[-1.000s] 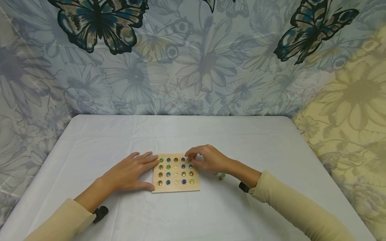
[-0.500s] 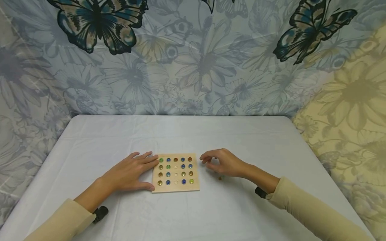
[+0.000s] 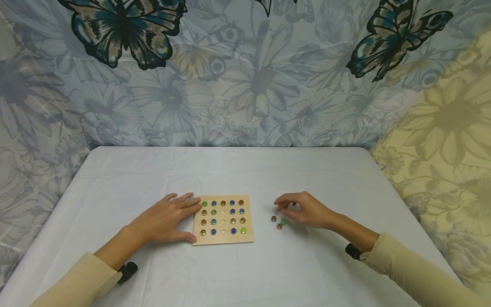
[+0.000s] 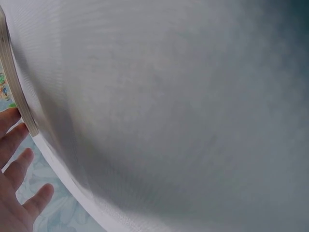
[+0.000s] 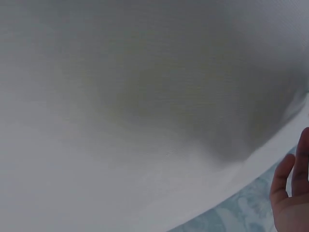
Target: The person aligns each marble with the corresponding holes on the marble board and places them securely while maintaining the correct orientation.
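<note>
From the head view, your left hand [image 3: 165,221] lies spread wide along the left side of the wooden board [image 3: 247,238], fingertips and thumb at its edge. The board sits flat on the white cloth [image 3: 314,264]. Of its twenty hollows [image 3: 223,222], in four rows of five, seventeen hold marbles [image 3: 233,231]: roughly seven blue, seven brown or amber and three green. Three are bare, all in the middle column below its top marble.

Your right hand [image 3: 304,209], fingers bent, hovers beside the loose marbles [image 3: 279,226] right of the board. Three show plainly, two brownish and one green; a dark spot at your fingertips may be a fourth, so you can't tell whether you're pinching one.

The step looks like picking up a marble; the next move would call for a light pinch, then a bare hollow.

In the left wrist view, your fingers reach the board's edge at the left.

The right wrist view shows only curved fingers at the corner; their tips' hold isn't visible.
</note>
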Demonstrator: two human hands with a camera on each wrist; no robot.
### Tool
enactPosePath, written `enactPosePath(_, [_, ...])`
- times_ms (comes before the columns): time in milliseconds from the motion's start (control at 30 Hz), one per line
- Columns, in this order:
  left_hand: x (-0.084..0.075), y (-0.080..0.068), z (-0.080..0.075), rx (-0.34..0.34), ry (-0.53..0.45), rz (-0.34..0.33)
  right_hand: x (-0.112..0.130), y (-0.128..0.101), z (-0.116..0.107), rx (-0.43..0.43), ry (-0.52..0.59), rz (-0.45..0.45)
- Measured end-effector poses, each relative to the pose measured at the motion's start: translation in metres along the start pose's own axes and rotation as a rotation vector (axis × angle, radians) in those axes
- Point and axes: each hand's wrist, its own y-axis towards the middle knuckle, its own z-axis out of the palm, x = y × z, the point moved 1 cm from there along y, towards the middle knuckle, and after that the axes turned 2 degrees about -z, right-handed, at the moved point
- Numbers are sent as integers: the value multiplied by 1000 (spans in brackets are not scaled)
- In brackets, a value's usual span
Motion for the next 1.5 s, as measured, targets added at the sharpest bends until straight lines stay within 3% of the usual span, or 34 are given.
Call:
enactPosePath(467, [-1, 0, 0, 28, -4, -22, -11, -16, 9, 73, 45, 45])
enactPosePath(1500, [0, 0, 1, 7, 2, 4, -9, -9, 11, 46, 24, 9])
